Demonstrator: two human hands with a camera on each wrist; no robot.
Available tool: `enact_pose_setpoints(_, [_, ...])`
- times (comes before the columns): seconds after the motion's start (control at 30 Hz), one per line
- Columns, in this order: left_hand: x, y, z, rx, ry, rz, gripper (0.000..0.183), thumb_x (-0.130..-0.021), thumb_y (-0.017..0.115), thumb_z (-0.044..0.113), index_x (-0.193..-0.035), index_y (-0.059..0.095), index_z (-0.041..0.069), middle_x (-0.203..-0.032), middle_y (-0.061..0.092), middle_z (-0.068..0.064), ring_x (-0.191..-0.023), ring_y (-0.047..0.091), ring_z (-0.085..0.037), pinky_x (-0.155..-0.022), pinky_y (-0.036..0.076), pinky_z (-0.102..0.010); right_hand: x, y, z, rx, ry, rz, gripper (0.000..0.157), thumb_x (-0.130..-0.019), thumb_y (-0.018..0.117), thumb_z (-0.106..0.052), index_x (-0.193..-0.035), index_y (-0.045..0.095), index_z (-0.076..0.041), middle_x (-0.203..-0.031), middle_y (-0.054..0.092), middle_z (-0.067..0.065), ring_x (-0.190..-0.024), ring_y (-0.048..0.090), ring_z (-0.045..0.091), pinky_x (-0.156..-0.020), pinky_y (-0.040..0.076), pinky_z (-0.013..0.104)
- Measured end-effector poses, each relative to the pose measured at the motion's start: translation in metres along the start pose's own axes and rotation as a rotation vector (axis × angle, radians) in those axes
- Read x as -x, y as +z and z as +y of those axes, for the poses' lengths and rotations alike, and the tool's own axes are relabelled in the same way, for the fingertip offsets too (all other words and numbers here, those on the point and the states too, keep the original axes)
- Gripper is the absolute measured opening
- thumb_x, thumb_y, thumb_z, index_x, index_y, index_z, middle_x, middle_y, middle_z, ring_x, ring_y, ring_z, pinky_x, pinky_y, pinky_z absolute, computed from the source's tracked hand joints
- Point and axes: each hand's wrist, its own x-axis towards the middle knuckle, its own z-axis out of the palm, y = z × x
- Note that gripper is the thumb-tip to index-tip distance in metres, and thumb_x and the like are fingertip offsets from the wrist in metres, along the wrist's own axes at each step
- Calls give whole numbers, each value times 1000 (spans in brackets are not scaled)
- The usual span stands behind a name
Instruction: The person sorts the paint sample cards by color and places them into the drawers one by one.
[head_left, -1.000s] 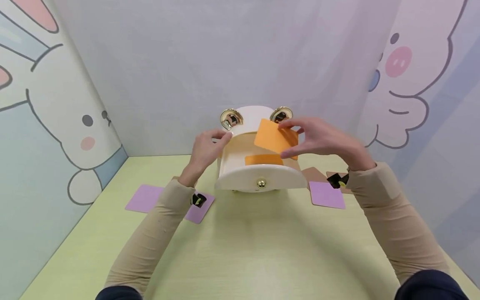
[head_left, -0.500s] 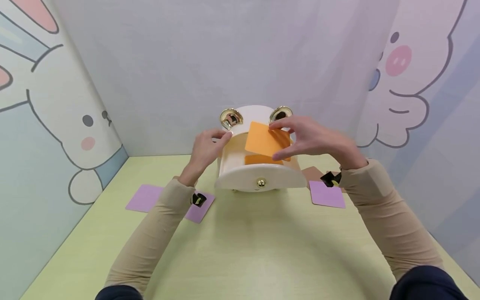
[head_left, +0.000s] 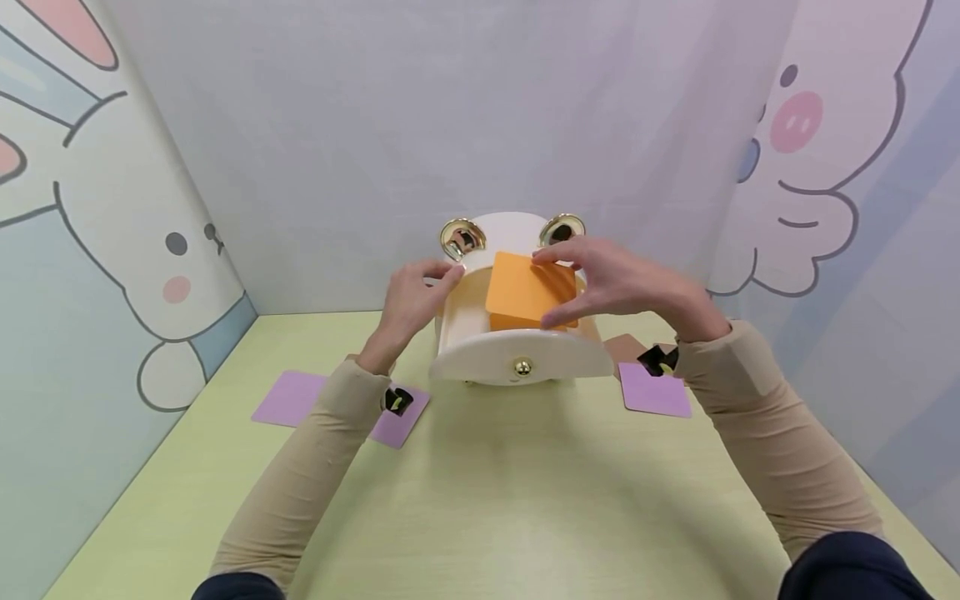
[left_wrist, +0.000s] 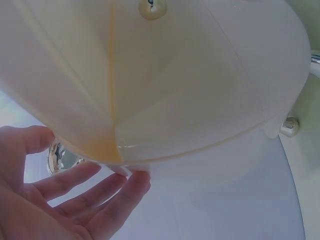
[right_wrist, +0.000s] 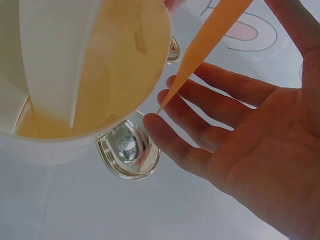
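Note:
A white box shaped like an alarm clock [head_left: 480, 357] has its rounded front flap tipped open toward me. My right hand [head_left: 618, 279] pinches an orange square card [head_left: 521, 283] by its right side, thumb below and fingers above, over the opening. In the right wrist view the card [right_wrist: 205, 45] appears nearly edge-on among the fingers. Another orange piece [head_left: 510, 322] shows inside, just behind the flap. My left hand [head_left: 412, 304] grips the box's left upper rim. In the left wrist view, its thumb and fingers [left_wrist: 112, 205] stand at the edge.
Gold bells [head_left: 462, 239] sit on top of the box, and a gold knob [head_left: 522, 366] is on the flap. Purple cards lie left [head_left: 288, 397] and right [head_left: 654, 389] on the pale green table [head_left: 487, 500]. Brown cards [head_left: 626, 348] lie behind the right purple one. A curtain [head_left: 337, 150] hangs behind.
My right hand has moved left and slightly down with the orange card, which now overlaps the orange piece inside the box. The left hand has stayed at the rim.

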Motion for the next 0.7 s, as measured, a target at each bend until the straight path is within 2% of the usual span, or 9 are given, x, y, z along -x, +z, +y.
enact_pose_setpoints(0.23, [0, 0, 2, -4, -1, 2, 36, -93, 59, 41, -110, 72, 12, -108, 72, -10, -99, 66, -25, -85, 55, -40, -1, 1, 1, -14, -16, -5, 76, -73, 84, -35, -135, 54, -4, -142, 52, 12, -127, 48, 29, -104, 43, 51])
enact_pose_setpoints(0.5, [0, 0, 2, -5, 8, 7, 35, -93, 59, 40, -109, 73, 12, -107, 72, -10, -97, 66, -24, -83, 55, -39, 0, 2, 3, -51, 8, 5, 69, -77, 80, -36, -135, 54, -7, -144, 51, 9, -129, 47, 29, -106, 41, 49])
enact_pose_setpoints(0.6, [0, 0, 1, -8, 3, 5, 36, -93, 59, 41, -110, 72, 12, -108, 72, -9, -98, 66, -24, -83, 55, -39, -1, 3, 6, -83, 48, 49, 61, -82, 76, -33, -133, 56, -7, -139, 54, 10, -125, 50, 30, -105, 42, 48])
enact_pose_setpoints(0.7, [1, 0, 1, -7, -4, 3, 36, -93, 59, 41, -110, 72, 12, -108, 72, -10, -98, 66, -24, -83, 55, -39, -4, 4, 12, -116, 123, 133, 50, -88, 70, -34, -128, 60, -6, -131, 59, 13, -118, 55, 32, -101, 45, 48])
